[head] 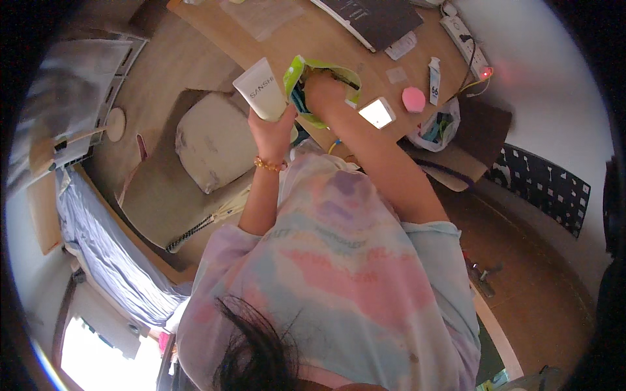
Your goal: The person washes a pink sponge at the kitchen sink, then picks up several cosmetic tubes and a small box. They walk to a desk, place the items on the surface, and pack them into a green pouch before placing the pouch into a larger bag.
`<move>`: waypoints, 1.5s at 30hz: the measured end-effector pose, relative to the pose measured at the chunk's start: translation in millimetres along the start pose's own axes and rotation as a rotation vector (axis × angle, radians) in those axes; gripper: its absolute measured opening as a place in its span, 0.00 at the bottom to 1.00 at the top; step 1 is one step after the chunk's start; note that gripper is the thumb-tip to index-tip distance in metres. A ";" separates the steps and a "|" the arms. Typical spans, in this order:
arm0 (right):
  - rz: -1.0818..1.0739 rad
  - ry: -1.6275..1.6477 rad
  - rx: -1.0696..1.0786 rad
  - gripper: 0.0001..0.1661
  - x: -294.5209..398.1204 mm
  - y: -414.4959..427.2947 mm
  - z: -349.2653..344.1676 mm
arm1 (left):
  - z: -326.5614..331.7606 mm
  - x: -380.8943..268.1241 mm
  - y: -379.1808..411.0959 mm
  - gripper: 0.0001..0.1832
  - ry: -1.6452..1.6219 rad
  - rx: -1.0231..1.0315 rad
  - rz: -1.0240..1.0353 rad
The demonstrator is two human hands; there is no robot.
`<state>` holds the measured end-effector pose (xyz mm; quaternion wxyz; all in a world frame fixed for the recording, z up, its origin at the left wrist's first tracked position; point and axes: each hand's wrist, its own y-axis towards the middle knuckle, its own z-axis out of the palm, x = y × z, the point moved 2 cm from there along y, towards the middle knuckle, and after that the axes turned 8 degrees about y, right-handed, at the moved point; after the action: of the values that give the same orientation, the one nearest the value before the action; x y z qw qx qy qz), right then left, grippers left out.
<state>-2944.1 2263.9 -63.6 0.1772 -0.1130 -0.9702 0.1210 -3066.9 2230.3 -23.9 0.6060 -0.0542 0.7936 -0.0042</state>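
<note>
My left hand (274,132) grips the lower end of a white squeeze tube (259,88) that bears dark lettering, its flat end pointing up and away from me. A beaded bracelet is on that wrist. To the right of the tube, a green bag (293,73) stands with its mouth open at the desk edge. My right hand (323,90) reaches down into the bag; its fingers are hidden, so whether they hold anything cannot be seen. Dark and teal items show inside the bag around the hand.
On the wooden desk (274,49) lie a white phone (377,113), a pink round object (413,99), a small white tube (434,80), a black folder (376,19) and a power strip (464,44). A plastic bag (440,129) hangs right. A cushioned chair (161,205) stands left.
</note>
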 end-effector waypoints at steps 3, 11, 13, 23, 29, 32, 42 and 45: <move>0.119 0.078 -0.008 0.19 0.8 5.9 7.0 | 0.4 5.1 1.3 0.12 -0.034 -0.008 0.010; 0.016 0.278 0.244 0.25 -14.2 27.7 17.0 | 0.6 10.9 3.3 0.11 -0.023 -0.017 -0.008; 0.045 0.414 0.271 0.27 -19.7 44.2 30.4 | -0.5 7.4 2.1 0.10 -0.034 0.008 -0.047; 0.146 0.410 -0.185 0.30 -3.8 50.7 37.2 | -7.6 13.6 -0.8 0.09 -0.015 0.000 -0.043; 0.173 0.477 -0.154 0.28 -3.1 38.9 16.9 | -6.3 2.1 -2.5 0.10 -0.042 -0.005 -0.096; 0.162 0.399 -0.114 0.25 2.1 30.8 3.3 | -5.4 -1.8 -2.5 0.11 -0.018 -0.021 -0.068; -0.267 0.106 -0.074 0.07 -8.8 -3.8 -41.4 | -8.7 4.9 -0.7 0.09 -0.042 -0.051 -0.036; -0.236 0.070 0.037 0.09 -4.0 -2.3 -41.2 | -8.8 -2.6 -3.7 0.13 -0.018 -0.026 -0.067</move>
<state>-2925.6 2268.7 -26.8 0.2260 0.0012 -0.9675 0.1133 -3074.4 2226.3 -18.8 0.6120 -0.0886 0.7858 -0.0136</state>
